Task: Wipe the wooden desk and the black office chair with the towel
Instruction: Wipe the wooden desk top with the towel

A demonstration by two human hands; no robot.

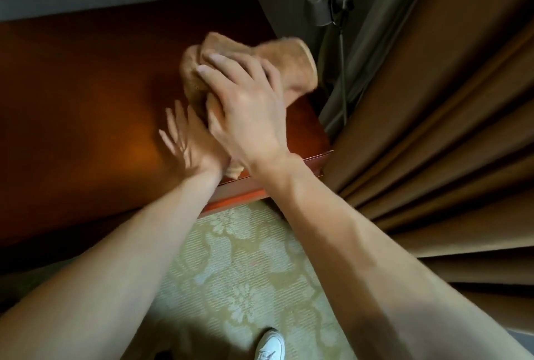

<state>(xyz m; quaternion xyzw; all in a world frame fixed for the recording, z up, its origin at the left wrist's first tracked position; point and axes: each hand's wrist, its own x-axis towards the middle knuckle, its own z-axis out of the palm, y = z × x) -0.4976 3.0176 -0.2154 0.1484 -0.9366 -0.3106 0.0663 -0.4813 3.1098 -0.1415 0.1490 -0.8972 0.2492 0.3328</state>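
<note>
wooden desk (86, 85), towel (291, 68), carpet (245, 258), brown curtain (433, 99)

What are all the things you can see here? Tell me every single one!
wooden desk: one, reddish brown, upper left
towel: one, tan, bunched on the desk's right end
curtain: one, brown, in folds down the right side
carpet: one, pale green with a pattern, on the floor below the desk
shoe: one, white, bottom edge, on the carpet
wall fitting: one, grey, top, between desk and curtain
left hand: one, fingers spread, over the desk beside the towel
right hand: one, gripping the towel
</note>
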